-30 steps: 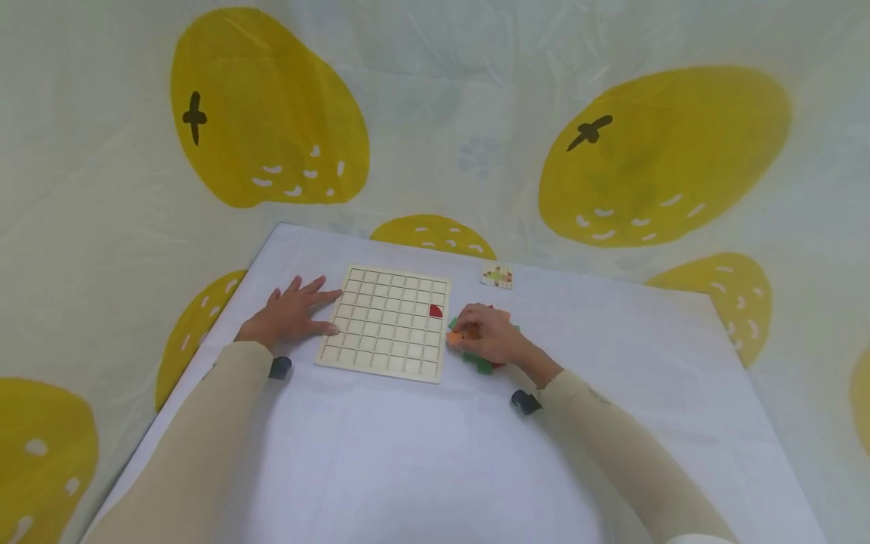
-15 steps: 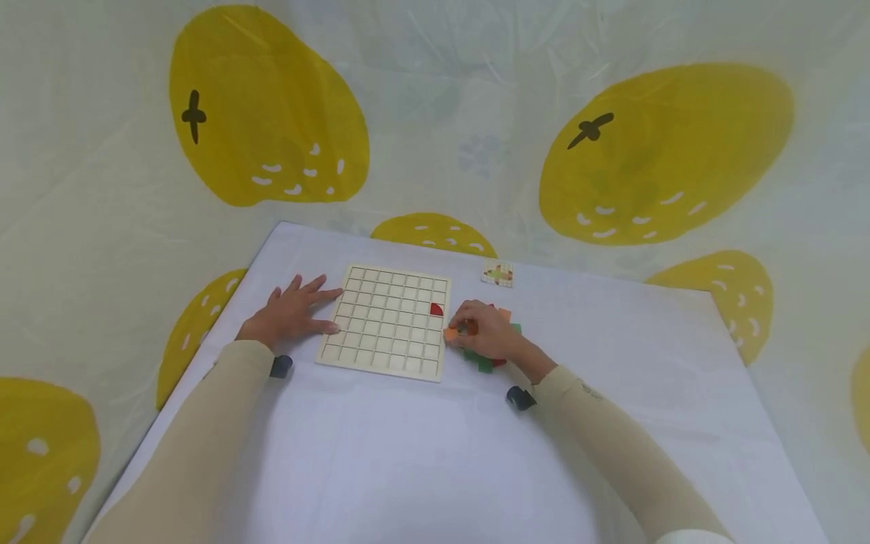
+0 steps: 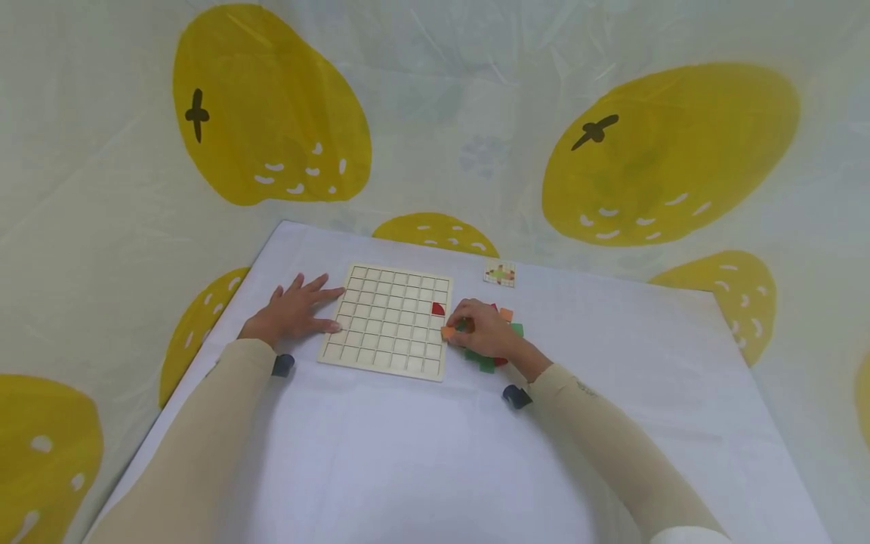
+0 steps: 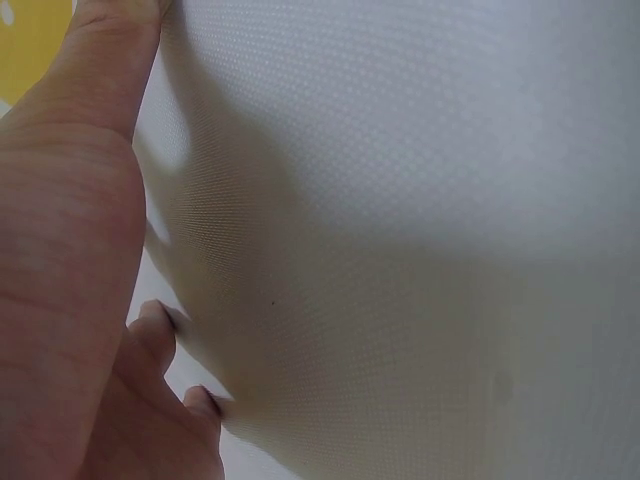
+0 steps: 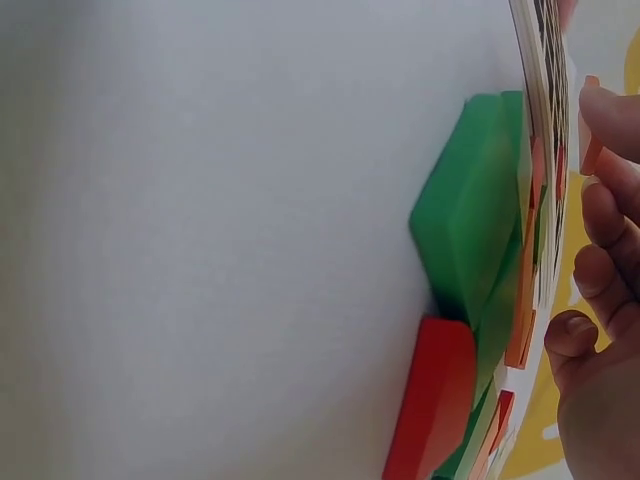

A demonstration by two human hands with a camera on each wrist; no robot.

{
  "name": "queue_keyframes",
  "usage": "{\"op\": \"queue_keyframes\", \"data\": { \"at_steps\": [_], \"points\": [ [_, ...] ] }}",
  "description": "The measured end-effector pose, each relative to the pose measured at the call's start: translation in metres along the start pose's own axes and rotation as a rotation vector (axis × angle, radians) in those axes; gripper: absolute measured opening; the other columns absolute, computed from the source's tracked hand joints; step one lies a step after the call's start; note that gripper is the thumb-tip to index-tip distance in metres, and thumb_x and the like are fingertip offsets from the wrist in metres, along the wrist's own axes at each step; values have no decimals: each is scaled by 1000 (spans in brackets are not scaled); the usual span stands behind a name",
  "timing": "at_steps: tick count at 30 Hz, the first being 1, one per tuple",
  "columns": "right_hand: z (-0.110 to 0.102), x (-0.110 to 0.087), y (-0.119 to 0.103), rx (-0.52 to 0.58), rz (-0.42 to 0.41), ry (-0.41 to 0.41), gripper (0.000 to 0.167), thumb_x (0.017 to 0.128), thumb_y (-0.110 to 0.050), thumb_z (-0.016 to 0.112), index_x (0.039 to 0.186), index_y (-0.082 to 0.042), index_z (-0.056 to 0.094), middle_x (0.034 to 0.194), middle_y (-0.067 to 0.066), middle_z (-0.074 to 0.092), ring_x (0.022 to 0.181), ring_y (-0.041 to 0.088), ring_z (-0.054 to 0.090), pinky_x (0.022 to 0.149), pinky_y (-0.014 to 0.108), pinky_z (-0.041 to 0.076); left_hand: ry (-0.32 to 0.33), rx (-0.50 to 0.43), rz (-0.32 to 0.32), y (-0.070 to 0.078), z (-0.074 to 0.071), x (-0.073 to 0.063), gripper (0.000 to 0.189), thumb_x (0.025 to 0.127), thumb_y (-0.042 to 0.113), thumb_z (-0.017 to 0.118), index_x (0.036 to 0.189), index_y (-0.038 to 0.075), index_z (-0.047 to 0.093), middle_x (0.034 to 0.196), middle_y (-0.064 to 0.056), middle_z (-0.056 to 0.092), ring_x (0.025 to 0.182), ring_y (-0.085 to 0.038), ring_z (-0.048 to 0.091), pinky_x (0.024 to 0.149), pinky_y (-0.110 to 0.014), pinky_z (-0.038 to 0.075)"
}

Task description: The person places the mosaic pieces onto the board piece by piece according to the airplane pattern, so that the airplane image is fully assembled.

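Note:
A pale square board (image 3: 384, 321) with a grid of square cells lies flat on the table. In one cell by its right side sits a red quarter-round tile (image 3: 438, 308). My left hand (image 3: 294, 310) is spread flat at the board's left side, index finger and thumb touching its edge. My right hand (image 3: 485, 331) pinches an orange tile (image 5: 592, 125) between thumb and fingers, over the board's right edge in the head view. Under and behind that hand lie loose coloured tiles, partly hidden, among them a green tile (image 5: 465, 200) and a red tile (image 5: 435, 390).
A small card (image 3: 500, 273) with a coloured pattern on a grid lies behind the loose tiles. White cloth covers the table (image 3: 408, 453). Behind its far edge hangs a pale curtain (image 3: 462, 113) printed with large yellow fruit shapes.
My right hand has moved a little left with the orange tile, from the loose tiles to the board's right edge. The left hand keeps its place.

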State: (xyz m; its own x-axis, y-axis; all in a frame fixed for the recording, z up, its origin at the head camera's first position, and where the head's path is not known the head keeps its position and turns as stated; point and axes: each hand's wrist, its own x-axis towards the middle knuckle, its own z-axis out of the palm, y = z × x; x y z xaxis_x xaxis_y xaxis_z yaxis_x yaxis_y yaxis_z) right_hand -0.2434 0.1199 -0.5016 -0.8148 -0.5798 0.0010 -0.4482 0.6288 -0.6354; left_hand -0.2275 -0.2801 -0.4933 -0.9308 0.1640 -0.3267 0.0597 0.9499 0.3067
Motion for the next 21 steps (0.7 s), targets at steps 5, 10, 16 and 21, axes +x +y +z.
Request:
{"op": "queue_keyframes", "data": {
  "at_steps": [5,10,16,21],
  "points": [
    [1,3,1,5,27,-2,17,90,-21,81,106,-17,78,108,-1,69,96,18,54,81,29,46,-4,-7,-9,0,0,0,90,87,68,71,163,40,33,178,-8,11,161,-51,-5,125,-77,-1],
    [2,6,-1,33,74,-5,17,90,-23,81,106,-17,78,111,-1,69,101,20,55,87,32,47,-3,-2,-4,-1,-1,0,89,88,68,70,163,40,32,178,-8,10,161,-50,-6,125,-76,-1],
    [5,8,-8,35,125,-6,19,91,-25,81,108,-17,78,113,-1,68,108,22,56,97,36,51,-9,-3,-7,1,-2,0,88,88,68,70,163,40,32,178,-9,10,161,-51,-6,125,-77,-1],
    [8,11,-8,39,120,-5,20,91,-25,80,110,-16,78,115,1,68,112,23,57,105,42,52,-5,-1,-10,-1,-1,1,88,88,70,69,163,41,32,178,-7,10,162,-50,-6,125,-76,-1]
  ]
}}
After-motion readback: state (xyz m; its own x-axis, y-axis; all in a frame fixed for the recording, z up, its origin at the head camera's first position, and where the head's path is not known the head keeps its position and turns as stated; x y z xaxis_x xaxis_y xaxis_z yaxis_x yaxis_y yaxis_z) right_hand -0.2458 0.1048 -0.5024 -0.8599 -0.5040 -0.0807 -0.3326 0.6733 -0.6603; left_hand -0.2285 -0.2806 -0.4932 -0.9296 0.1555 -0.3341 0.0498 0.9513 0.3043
